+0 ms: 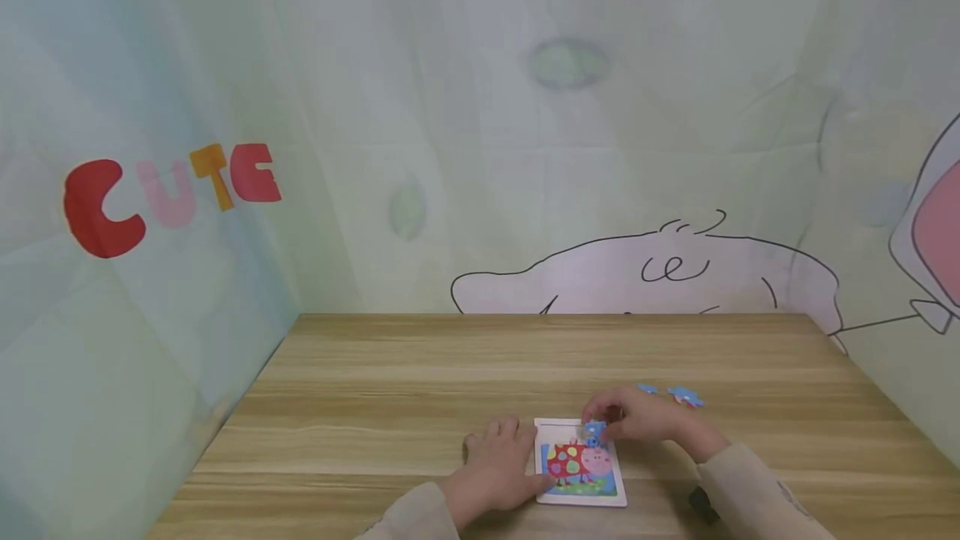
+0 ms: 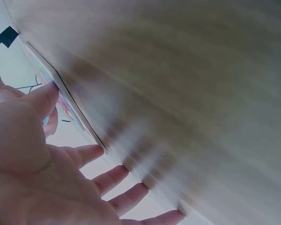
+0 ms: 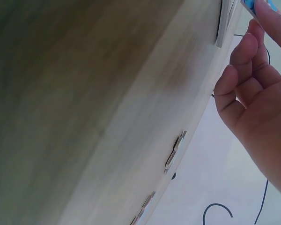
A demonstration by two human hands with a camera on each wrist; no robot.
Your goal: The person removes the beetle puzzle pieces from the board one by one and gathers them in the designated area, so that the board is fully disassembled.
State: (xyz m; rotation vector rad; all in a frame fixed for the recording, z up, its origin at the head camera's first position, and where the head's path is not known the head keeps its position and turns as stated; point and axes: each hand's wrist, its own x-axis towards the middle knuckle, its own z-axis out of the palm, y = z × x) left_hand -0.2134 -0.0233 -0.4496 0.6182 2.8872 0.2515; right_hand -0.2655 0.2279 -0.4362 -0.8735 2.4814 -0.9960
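Note:
A white-framed jigsaw puzzle board lies on the table, its assembled pieces showing a red spotted body and a pink face. My right hand pinches a blue puzzle piece over the upper right of the board. In the right wrist view the thumb presses on that blue piece, and the other fingers are curled. My left hand rests at the board's left side with fingers spread on the table. Its thumb touches the frame's edge in the left wrist view.
Two loose blue puzzle pieces lie behind the right hand, a smaller one and a larger one. The wooden table ends at a printed cloth backdrop. A dark object sits by the right sleeve.

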